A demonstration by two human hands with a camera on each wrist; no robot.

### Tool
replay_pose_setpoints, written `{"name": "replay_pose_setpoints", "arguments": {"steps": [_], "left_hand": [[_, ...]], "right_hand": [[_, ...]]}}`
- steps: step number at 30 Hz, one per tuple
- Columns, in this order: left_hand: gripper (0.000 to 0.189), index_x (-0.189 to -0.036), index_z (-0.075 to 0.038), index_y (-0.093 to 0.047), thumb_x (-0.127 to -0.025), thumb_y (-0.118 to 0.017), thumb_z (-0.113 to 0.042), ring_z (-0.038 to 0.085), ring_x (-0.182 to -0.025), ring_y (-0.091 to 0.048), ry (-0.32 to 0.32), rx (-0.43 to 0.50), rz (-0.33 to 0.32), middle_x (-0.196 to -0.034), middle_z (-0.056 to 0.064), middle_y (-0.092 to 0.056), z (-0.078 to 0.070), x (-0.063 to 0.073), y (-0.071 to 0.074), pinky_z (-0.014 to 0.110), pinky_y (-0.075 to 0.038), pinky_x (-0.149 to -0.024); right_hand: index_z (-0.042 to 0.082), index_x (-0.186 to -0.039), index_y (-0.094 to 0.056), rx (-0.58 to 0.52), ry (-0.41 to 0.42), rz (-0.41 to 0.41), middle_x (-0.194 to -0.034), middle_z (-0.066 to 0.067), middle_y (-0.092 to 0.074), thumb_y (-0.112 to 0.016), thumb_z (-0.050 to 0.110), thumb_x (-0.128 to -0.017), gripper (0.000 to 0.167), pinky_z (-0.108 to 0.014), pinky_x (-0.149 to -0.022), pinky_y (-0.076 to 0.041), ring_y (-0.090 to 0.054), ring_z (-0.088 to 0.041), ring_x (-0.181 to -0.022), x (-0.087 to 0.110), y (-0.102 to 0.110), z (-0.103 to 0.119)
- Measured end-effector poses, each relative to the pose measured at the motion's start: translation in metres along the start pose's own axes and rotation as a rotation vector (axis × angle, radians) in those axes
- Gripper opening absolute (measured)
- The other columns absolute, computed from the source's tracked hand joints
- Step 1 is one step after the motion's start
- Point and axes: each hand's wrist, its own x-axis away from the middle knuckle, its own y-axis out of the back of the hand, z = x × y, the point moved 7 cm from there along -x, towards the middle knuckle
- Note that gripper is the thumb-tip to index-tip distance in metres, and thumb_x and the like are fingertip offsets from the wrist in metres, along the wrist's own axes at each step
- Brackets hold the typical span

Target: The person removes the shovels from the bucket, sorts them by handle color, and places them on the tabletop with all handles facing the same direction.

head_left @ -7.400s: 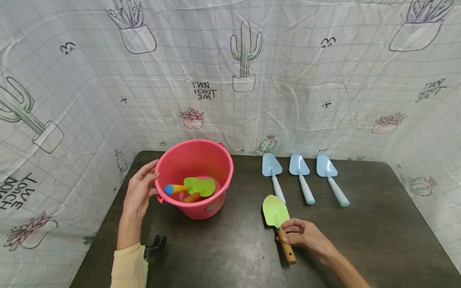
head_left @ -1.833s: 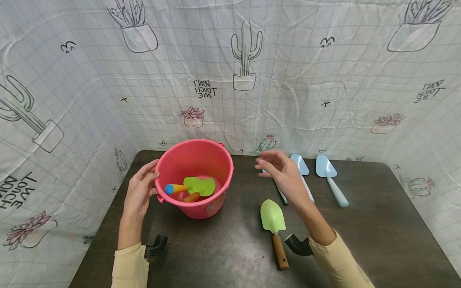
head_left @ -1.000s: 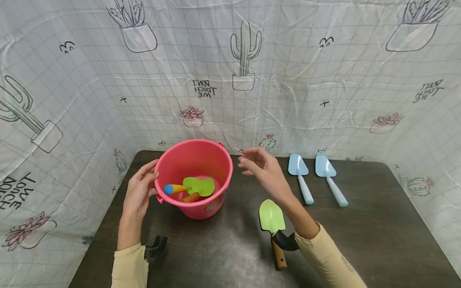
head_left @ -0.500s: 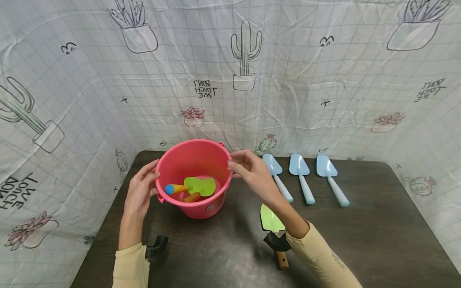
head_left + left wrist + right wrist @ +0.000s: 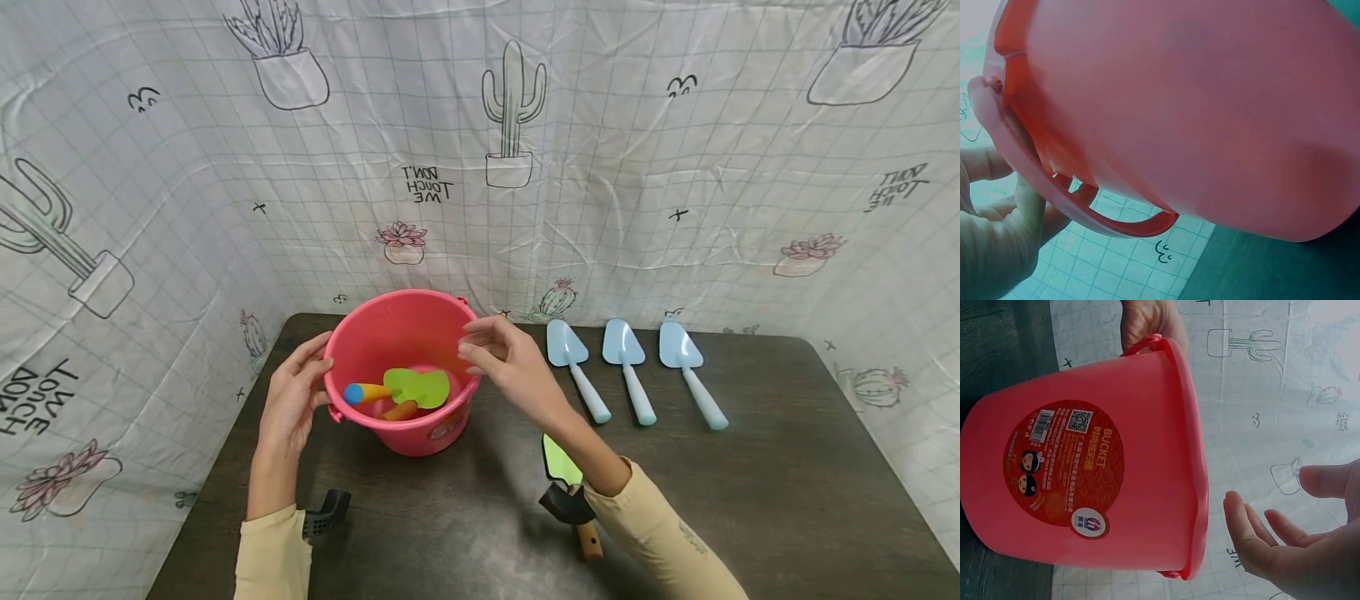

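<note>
A pink bucket (image 5: 420, 437) stands tilted toward me at the left of the table. My left hand (image 5: 291, 400) grips its left rim; in the left wrist view the fingers pass behind the bucket handle (image 5: 1107, 228). Inside the bucket lie a lime-green trowel (image 5: 420, 388) with a yellow, blue-tipped handle and an orange-brown handle (image 5: 401, 411). My right hand (image 5: 513, 367) hovers at the right rim, fingers loosely bent and holding nothing; the right wrist view (image 5: 1297, 550) shows a gap to the rim. Under my right wrist lies a light-green trowel (image 5: 558, 460) with a wooden handle, partly hidden.
Three pale-blue trowels lie in a row at the back right: the left one (image 5: 567, 346), the middle one (image 5: 624, 346) and the right one (image 5: 681, 347). A patterned cloth (image 5: 600, 208) hangs behind the dark table (image 5: 787, 500). Black mounts sit on both wrists.
The light-green trowel, earlier held in my right hand, now lies on the table. My right hand has moved left from the blue trowels to the bucket's rim; the left blue trowel's handle has swung right.
</note>
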Motion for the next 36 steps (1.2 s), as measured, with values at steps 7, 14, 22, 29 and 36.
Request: {"name": "replay_pose_setpoints", "arguments": {"steps": [7, 14, 22, 29, 36], "left_hand": [[0.047, -0.153, -0.003, -0.046, -0.107, -0.053, -0.01, 0.015, -0.107, -0.071, -0.007, 0.004, 0.014, -0.124, 0.009, -0.055, -0.001, 0.0, 0.0, 0.024, -0.061, -0.073], [0.048, -0.153, -0.003, -0.045, -0.107, -0.053, -0.01, 0.016, -0.108, -0.07, -0.004, -0.001, 0.013, -0.126, 0.011, -0.054, -0.001, 0.0, 0.0, 0.024, -0.061, -0.073], [0.048, -0.153, -0.004, -0.046, -0.106, -0.053, -0.009, 0.015, -0.104, -0.071, -0.007, -0.001, 0.005, -0.124, 0.008, -0.056, 0.002, -0.002, 0.001, 0.024, -0.061, -0.071], [0.049, -0.154, -0.005, -0.046, -0.106, -0.054, -0.011, 0.015, -0.108, -0.07, 0.009, -0.011, -0.003, -0.128, 0.009, -0.055, 0.003, -0.001, 0.002, 0.025, -0.061, -0.074], [0.048, -0.154, -0.005, -0.046, -0.106, -0.053, -0.01, 0.016, -0.108, -0.07, 0.007, -0.015, -0.003, -0.128, 0.009, -0.055, 0.004, -0.001, 0.003, 0.025, -0.061, -0.074]], "right_hand": [[-0.003, -0.129, -0.06, 0.038, 0.003, 0.01, -0.121, -0.022, -0.066, -0.067, 0.012, -0.099, 0.034, -0.038, -0.087, -0.062, -0.07, -0.028, -0.103, -0.003, -0.01, 0.002], [-0.001, -0.129, -0.061, 0.065, -0.001, 0.03, -0.115, -0.016, -0.069, -0.067, 0.014, -0.099, 0.034, -0.052, -0.09, -0.06, -0.069, -0.031, -0.102, -0.005, -0.02, 0.002], [0.001, -0.127, -0.062, 0.114, 0.003, 0.048, -0.112, -0.011, -0.071, -0.068, 0.015, -0.099, 0.032, -0.035, -0.086, -0.061, -0.07, -0.024, -0.097, -0.007, -0.032, 0.0], [0.003, -0.125, -0.063, 0.126, 0.007, 0.066, -0.11, -0.007, -0.071, -0.069, 0.015, -0.098, 0.03, -0.033, -0.083, -0.06, -0.07, -0.021, -0.096, -0.007, -0.045, -0.001], [0.004, -0.124, -0.062, 0.154, 0.005, 0.103, -0.111, -0.005, -0.069, -0.068, 0.017, -0.098, 0.03, -0.032, -0.084, -0.06, -0.066, -0.021, -0.103, -0.006, -0.059, -0.002]]}}
